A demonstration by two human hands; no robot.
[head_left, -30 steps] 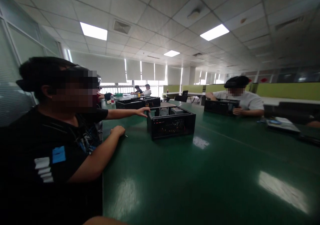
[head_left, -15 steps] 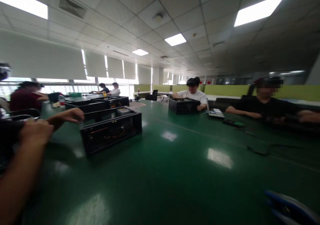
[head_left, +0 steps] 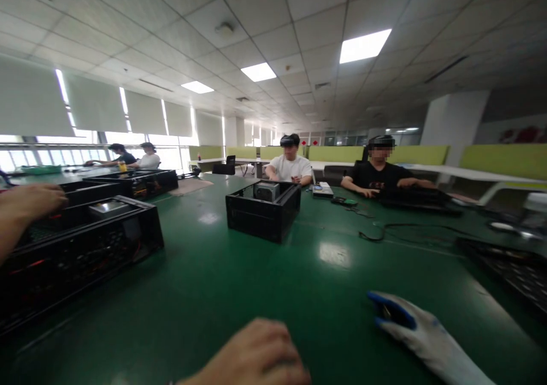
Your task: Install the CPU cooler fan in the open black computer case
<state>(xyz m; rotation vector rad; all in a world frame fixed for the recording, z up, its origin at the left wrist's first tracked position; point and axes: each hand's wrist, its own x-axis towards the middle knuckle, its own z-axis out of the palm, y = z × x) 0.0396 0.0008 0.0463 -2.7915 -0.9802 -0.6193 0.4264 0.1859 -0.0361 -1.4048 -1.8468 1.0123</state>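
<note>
Head view: the bare left hand [head_left: 260, 353] is low over the green table [head_left: 196, 294], fingers curled together; whether they pinch anything cannot be told. Straight ahead of it, well apart, stands an open-topped black case [head_left: 252, 217] with a grey metal box [head_left: 267, 191] inside. To its right is the gloved right hand [head_left: 416, 328], thumb and fingers bent around a small dark gap; its grip cannot be told. Beyond that hand lies a black cable [head_left: 404, 225]; farther right, a black slotted panel [head_left: 513, 271].
</note>
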